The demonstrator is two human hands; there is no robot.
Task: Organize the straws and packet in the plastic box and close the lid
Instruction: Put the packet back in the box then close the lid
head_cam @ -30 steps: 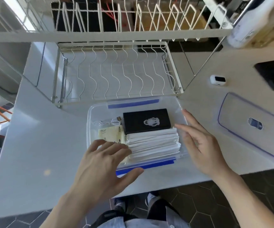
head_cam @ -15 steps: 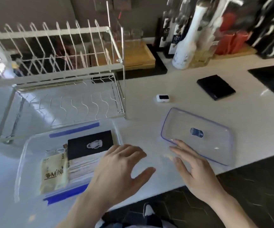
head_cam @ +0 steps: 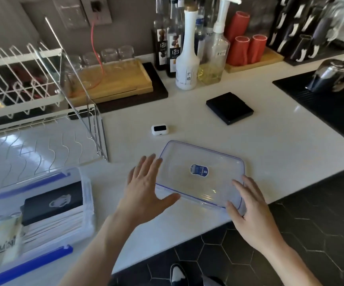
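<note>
The clear plastic box point(head_cam: 85, 205) with blue clips sits at the lower left of the white counter. Inside lie a black packet point(head_cam: 53, 204), a stack of white wrapped straws point(head_cam: 51, 228) and a pale yellow sachet point(head_cam: 2, 242). The clear lid point(head_cam: 200, 174) with a blue sticker lies flat on the counter to the right of the box. My left hand point(head_cam: 146, 188) is spread at the lid's left edge, thumb under its near rim. My right hand point(head_cam: 249, 209) is spread at the lid's near right corner. Neither hand grips it.
A white wire dish rack point(head_cam: 39, 112) stands behind the box. A small white device point(head_cam: 160, 129) and a black square block point(head_cam: 229, 108) lie beyond the lid. Bottles point(head_cam: 187, 58), red cups and a wooden tray line the back. The counter's edge runs just below my hands.
The view has swung right from the box to the lid. Both hands left the box and moved right, now flanking the lid's two near ends.
</note>
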